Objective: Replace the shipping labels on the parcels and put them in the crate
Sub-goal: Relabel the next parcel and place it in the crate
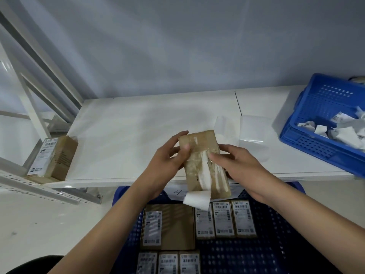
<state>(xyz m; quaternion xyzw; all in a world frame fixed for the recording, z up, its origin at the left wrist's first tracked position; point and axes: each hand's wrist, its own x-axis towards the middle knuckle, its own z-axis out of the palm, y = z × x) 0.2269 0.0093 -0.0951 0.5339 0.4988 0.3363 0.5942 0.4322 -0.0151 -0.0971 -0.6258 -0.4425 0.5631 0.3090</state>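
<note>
Matt brown cardboard parcel (199, 153), white paper label (197, 200), perforated blue plastic crate (308, 139)

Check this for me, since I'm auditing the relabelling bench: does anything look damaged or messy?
The held parcel has a half-torn label: white shreds cling to its face and a peeled strip curls off its lower edge. Crumpled label scraps fill the blue crate on the right.

Held parcel (204, 161): brown cardboard box, tilted, above the surface's front edge; torn white label remnants on top.
Old label (197, 199): white strip, half peeled, curling off the box's near end.
Lower crate (272, 252): blue, holding labelled brown parcels (225, 219).
Side parcel (53, 157): labelled, at the surface's left end.
</note>
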